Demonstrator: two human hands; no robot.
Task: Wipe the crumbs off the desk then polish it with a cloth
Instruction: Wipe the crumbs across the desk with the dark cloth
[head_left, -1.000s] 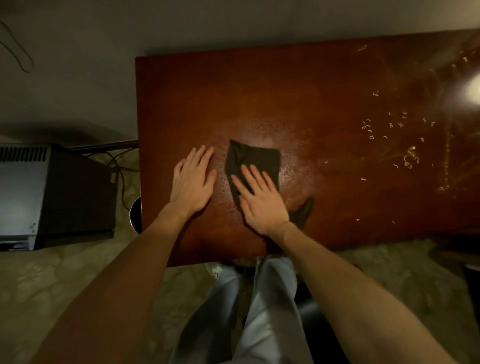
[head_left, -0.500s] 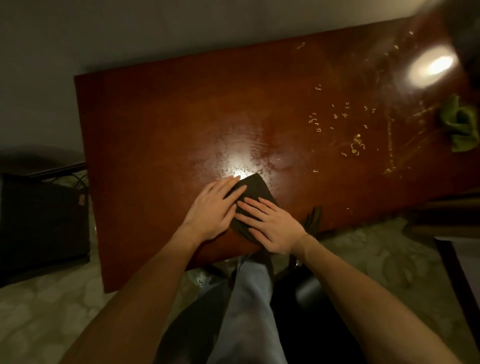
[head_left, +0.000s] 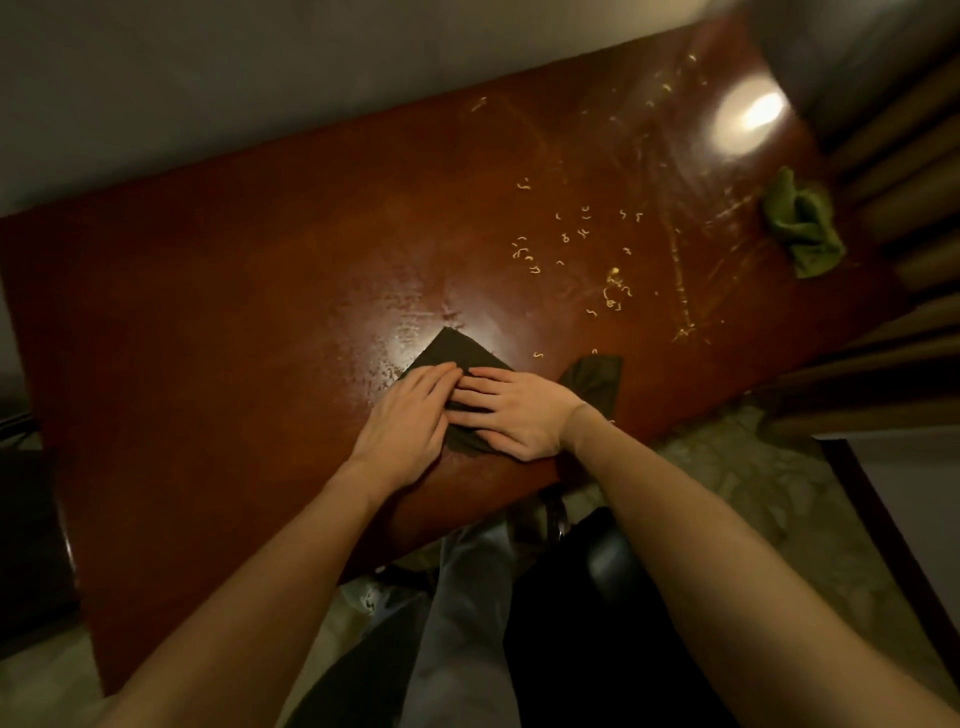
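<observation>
Evidently the left hand (head_left: 410, 418) and right hand (head_left: 522, 415) press flat, fingers straight, on the dark cloth (head_left: 457, 349) near the bench's (head_left: 234, 312) front edge; I'd sweep it firmly toward the crumbs (head_left: 571, 244) farther right.

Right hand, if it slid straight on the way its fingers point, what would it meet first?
The left hand: the right hand lies flat on the dark cloth, fingers pointing toward it, tips seemingly touching its fingers. Depth is hard to judge.
</observation>
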